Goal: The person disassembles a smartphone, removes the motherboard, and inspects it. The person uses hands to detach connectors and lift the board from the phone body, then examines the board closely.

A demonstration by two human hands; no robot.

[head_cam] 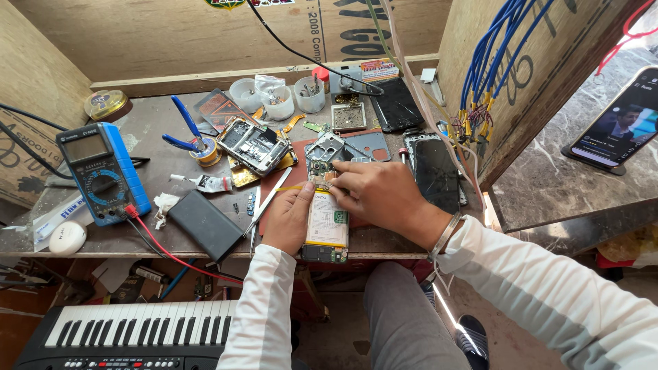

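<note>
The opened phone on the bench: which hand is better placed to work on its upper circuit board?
Probably the right hand: its fingers already rest at the top of the opened phone, while the left hand steadies the phone's side.

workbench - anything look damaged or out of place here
The opened phone under the left hand and right hand has no back cover, its battery bare. A second stripped phone lies askew amid loose parts.

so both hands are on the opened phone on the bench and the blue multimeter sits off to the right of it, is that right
Not quite. Both the left hand and the right hand are on the opened phone, but the head view shows the blue multimeter off to its left.
</note>
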